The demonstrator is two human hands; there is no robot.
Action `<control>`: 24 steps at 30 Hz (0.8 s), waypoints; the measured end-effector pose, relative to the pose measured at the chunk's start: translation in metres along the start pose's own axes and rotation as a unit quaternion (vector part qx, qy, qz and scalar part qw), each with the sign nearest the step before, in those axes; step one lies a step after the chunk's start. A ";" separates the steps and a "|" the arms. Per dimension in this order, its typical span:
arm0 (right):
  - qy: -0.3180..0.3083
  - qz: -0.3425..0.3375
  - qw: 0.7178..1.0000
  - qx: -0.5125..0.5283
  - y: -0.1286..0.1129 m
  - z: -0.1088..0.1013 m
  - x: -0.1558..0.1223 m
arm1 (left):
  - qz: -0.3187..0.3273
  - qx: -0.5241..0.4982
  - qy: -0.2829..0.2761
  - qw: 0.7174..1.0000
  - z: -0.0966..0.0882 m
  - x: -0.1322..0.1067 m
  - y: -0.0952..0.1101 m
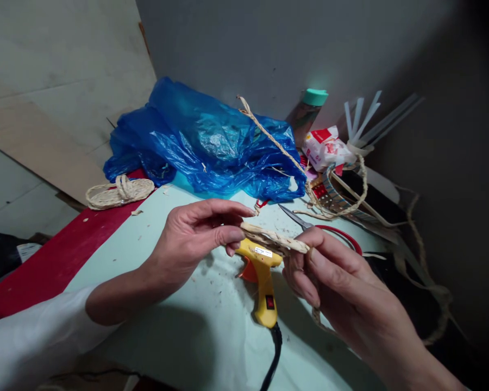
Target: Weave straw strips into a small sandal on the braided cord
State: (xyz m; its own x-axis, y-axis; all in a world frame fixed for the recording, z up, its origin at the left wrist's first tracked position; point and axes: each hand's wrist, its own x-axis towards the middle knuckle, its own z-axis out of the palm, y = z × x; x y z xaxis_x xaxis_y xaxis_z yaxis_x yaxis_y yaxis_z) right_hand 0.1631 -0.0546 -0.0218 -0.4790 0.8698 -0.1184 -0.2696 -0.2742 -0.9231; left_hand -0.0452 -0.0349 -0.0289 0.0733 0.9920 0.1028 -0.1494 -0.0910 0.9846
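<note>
Between my two hands is a flat piece of pale braided straw (274,237), seen nearly edge-on. My left hand (201,231) pinches its left end between thumb and fingers. My right hand (334,266) grips the right end, and a braided strand trails beneath that hand. Below the piece, a yellow glue gun (265,293) with an orange trigger lies on the table, its front partly hidden by my left fingers. Scissors (338,232) with red handles rest just beyond my right hand. A finished-looking small woven straw slipper (120,193) lies at the far left.
A crumpled blue plastic bag (204,136) fills the table's back. A long straw braid (273,140) crosses it toward a basket (342,198). At right stand a green-capped bottle (307,111) and glue sticks (362,117). The gun's black cord (275,353) runs toward me.
</note>
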 end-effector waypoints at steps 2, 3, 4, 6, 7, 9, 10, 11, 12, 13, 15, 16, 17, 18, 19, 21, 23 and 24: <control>-0.002 -0.003 1.000 -0.001 0.000 0.000 0.001 | 0.001 -0.002 -0.005 1.000 -0.001 0.000 0.001; -0.002 -0.005 1.000 -0.004 0.001 0.000 0.001 | 0.002 -0.005 -0.008 1.000 -0.001 0.000 0.001; -0.002 -0.008 1.000 -0.008 0.001 0.000 0.001 | 0.002 -0.008 -0.011 1.000 -0.001 0.000 0.001; 0.003 -0.013 1.000 -0.020 0.001 0.000 0.000 | 0.002 -0.011 -0.014 1.000 -0.002 0.000 0.001; 0.006 -0.014 0.999 -0.029 0.002 0.000 -0.001 | 0.002 -0.011 -0.014 1.000 -0.002 -0.001 0.001; 0.015 -0.016 0.998 -0.054 0.003 0.000 -0.002 | 0.000 -0.009 -0.010 1.000 -0.003 -0.001 0.001; 0.020 -0.018 0.997 -0.071 0.003 -0.001 -0.003 | -0.003 -0.007 -0.005 1.000 -0.003 -0.001 0.001; 0.026 -0.020 0.995 -0.090 0.003 -0.001 -0.004 | -0.005 -0.005 0.000 1.000 -0.003 -0.001 0.001; 0.030 -0.021 0.993 -0.111 0.004 -0.002 -0.005 | -0.009 -0.004 0.005 1.000 -0.003 -0.001 0.001; 0.034 -0.023 0.991 -0.131 0.004 -0.002 -0.005 | -0.012 -0.005 0.009 1.000 -0.003 -0.001 0.001; 0.043 -0.023 0.984 -0.169 0.004 -0.003 -0.005 | -0.018 -0.014 0.012 1.000 -0.003 0.000 0.001; 0.046 -0.023 0.981 -0.186 0.003 -0.003 -0.005 | -0.019 -0.019 0.013 1.000 -0.003 0.000 0.000; 0.050 -0.022 0.978 -0.202 0.003 -0.003 -0.004 | -0.019 -0.025 0.012 0.999 -0.003 0.000 0.000; 0.050 -0.021 0.976 -0.213 0.003 -0.002 -0.004 | -0.020 -0.030 0.010 0.999 -0.003 0.000 0.000; 0.048 -0.019 0.974 -0.221 0.002 -0.002 -0.003 | -0.021 -0.033 0.009 0.999 -0.003 0.000 0.000; 0.036 -0.013 0.972 -0.231 0.001 0.000 -0.001 | -0.023 -0.040 0.009 0.999 -0.003 0.000 -0.001; 0.025 -0.007 0.971 -0.238 0.001 0.001 0.000 | -0.029 -0.048 0.011 0.998 -0.004 0.000 -0.001; 0.020 -0.005 0.970 -0.243 0.001 0.001 0.000 | -0.033 -0.053 0.012 0.998 -0.004 0.000 -0.001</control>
State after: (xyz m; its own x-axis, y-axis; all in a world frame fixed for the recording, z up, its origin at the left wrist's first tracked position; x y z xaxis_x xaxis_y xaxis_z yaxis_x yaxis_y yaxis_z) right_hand 0.1617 -0.0551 -0.0220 -0.4436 0.8890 -0.1134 0.1556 -0.0482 -0.9866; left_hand -0.0490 -0.0340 -0.0303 0.0623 0.9975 0.0343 -0.2480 -0.0179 0.9686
